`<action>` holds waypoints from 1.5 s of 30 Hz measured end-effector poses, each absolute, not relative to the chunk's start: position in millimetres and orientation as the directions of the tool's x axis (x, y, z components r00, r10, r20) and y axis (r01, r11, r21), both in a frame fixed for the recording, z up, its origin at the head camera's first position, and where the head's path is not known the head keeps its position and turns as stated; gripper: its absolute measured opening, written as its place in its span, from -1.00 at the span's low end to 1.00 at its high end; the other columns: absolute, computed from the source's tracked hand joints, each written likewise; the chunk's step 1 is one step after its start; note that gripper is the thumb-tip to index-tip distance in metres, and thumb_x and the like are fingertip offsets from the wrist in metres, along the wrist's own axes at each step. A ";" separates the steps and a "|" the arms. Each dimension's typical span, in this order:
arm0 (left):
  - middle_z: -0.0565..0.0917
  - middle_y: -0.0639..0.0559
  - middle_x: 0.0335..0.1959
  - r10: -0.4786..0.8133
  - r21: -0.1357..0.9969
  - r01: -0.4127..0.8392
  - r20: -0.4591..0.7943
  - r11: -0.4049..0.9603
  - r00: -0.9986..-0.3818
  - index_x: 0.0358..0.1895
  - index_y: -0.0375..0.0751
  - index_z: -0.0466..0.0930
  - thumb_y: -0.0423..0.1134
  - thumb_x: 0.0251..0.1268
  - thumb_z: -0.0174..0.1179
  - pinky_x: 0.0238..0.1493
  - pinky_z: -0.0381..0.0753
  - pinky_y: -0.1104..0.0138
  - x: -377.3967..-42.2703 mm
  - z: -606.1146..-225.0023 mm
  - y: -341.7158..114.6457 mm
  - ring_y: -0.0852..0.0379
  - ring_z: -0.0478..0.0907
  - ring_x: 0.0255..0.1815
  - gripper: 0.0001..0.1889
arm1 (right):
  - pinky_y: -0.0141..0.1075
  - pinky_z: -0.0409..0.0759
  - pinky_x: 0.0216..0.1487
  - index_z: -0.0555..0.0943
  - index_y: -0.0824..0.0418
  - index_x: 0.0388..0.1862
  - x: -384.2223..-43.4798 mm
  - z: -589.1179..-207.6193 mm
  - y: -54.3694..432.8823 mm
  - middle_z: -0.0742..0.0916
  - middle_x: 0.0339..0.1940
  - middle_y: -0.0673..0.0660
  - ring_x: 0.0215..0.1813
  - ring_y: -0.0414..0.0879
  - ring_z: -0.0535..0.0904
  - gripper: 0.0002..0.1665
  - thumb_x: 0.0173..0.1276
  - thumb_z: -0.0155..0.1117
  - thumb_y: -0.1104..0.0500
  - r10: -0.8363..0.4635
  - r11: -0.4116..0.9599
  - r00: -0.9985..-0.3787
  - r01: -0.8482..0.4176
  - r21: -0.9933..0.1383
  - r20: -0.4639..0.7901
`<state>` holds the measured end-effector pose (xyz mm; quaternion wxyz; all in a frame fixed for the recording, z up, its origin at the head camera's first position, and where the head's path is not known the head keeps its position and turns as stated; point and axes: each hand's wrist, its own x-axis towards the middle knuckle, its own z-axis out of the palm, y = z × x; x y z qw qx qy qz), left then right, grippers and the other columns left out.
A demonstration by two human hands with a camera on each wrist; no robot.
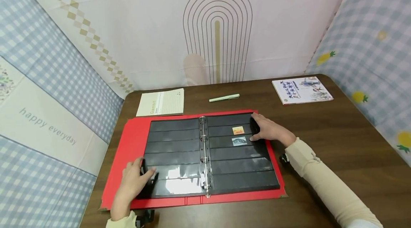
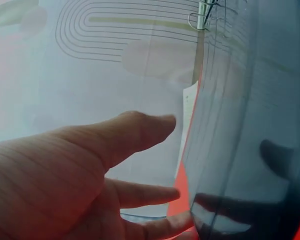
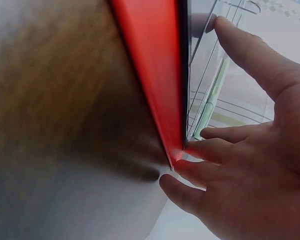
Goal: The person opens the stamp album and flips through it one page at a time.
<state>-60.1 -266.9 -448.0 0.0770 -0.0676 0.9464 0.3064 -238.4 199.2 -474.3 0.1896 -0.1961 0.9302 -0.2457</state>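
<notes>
A red ring-bound stamp album (image 1: 120, 156) lies spread on the table with black strip-pocket pages on both sides of its metal rings (image 1: 204, 156). On the right page sit a yellow-orange stamp (image 1: 238, 130) and, just below, a grey-blue stamp (image 1: 239, 141). My left hand (image 1: 132, 180) is at the left page's outer edge, thumb and fingers spread apart, holding nothing. At the right page's upper outer edge is my right hand (image 1: 269, 130); its thumb tip meets the page beside the grey-blue stamp. In the right wrist view its fingers (image 3: 202, 172) extend loosely past the cover's edge.
Behind the album lie a cream notepad (image 1: 162, 102) at the left, touching or close to the cover, and a pale green pen (image 1: 224, 97) in the middle. A white illustrated book (image 1: 302, 90) rests at the table's (image 1: 324, 142) back right. Patterned cloth surrounds the table.
</notes>
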 end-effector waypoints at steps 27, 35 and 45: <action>-0.12 -0.50 0.58 -0.027 0.581 -0.118 -0.163 0.805 -0.986 0.57 -0.34 0.08 -0.07 0.23 0.43 0.26 -0.36 -0.54 -68.5 -454.4 -219.9 -0.53 -0.29 0.56 -0.04 | 0.27 0.20 0.41 0.18 0.46 0.54 -233.8 -465.7 194.5 0.18 0.52 0.60 0.50 0.50 0.12 0.10 0.26 0.52 -0.04 -0.465 0.845 -0.848 -0.339 -0.413 -0.255; -0.12 -0.47 0.59 0.039 0.599 -0.088 -0.196 0.796 -0.980 0.57 -0.25 0.18 -0.06 0.15 0.50 0.26 -0.38 -0.55 -69.9 -463.4 -204.7 -0.51 -0.31 0.57 -0.03 | 0.25 0.30 0.35 0.26 0.50 0.48 -227.6 -464.7 193.3 0.34 0.43 0.62 0.43 0.49 0.27 0.05 0.22 0.57 0.02 -0.462 0.835 -0.875 -0.374 -0.404 -0.144; -0.08 -0.47 0.59 0.033 0.591 -0.098 -0.207 0.801 -0.978 0.53 -0.21 0.29 -0.08 0.12 0.52 0.25 -0.41 -0.55 -69.7 -472.1 -201.5 -0.53 -0.32 0.56 -0.09 | 0.18 0.51 0.15 0.16 0.45 0.55 -223.3 -466.2 193.2 0.65 0.11 0.46 0.11 0.34 0.57 0.23 0.05 0.68 0.09 -0.433 0.800 -0.900 -0.362 -0.479 -0.043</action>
